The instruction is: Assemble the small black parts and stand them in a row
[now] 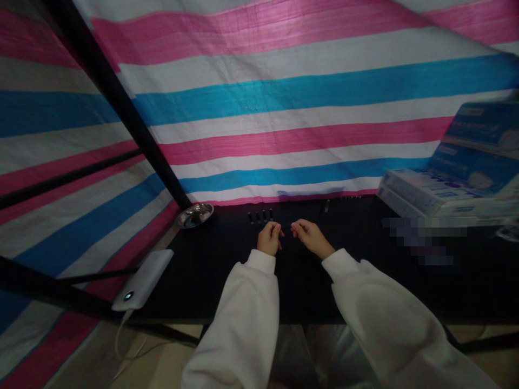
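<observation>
My left hand [270, 238] and my right hand [310, 236] are raised over the black tabletop [300, 292], a short gap apart. The fingers of both are pinched together. Anything between the fingertips is too small and dark to make out. Just beyond my left hand, several small dark stick-like pieces [258, 218] stand side by side in a row. One similar piece [327, 205] lies apart from them, past my right hand. A line of tiny pale bits [350, 198] runs along the back edge.
A shiny metal dish [195, 215] sits at the back left. The white power bank [144, 280] with a cable rests at the left edge, near black frame bars [117, 102]. Blue and white boxes [430, 192] are stacked at right. Striped sheeting [284, 97] hangs behind the table.
</observation>
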Available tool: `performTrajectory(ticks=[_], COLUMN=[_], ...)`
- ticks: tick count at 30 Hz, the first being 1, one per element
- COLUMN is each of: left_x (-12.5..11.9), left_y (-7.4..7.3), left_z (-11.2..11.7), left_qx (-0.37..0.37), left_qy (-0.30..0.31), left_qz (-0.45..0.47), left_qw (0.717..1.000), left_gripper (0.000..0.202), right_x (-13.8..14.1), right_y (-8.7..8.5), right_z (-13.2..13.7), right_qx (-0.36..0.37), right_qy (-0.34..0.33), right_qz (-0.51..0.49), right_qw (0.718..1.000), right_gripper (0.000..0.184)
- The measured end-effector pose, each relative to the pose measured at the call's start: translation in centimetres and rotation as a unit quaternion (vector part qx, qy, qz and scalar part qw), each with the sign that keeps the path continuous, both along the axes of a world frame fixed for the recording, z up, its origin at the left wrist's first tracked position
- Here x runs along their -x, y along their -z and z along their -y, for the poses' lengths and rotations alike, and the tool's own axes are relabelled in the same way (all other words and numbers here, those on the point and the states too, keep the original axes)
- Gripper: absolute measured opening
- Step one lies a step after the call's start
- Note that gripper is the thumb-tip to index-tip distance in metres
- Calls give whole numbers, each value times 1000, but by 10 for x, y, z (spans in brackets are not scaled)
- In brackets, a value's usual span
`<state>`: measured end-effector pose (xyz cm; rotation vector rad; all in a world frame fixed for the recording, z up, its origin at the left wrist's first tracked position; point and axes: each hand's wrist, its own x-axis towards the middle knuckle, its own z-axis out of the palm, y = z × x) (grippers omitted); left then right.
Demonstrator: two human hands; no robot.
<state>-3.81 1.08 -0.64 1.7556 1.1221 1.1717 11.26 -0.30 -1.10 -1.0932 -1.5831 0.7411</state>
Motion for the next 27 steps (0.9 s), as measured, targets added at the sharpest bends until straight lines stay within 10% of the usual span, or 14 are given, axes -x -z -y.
performTrajectory(ticks=[27], left_x=[-3], left_y=[-2], left_z=[3], left_qx=[-4], left_qy=[-84], left_qz=[-20], left_qw=[996], left_gripper=[41], right_x=[-7], right_y=[-6], right_z=[3], right_qx=[-54], right_qy=[-13], right_qz=[58], right_qw=[997], right_gripper=[21])
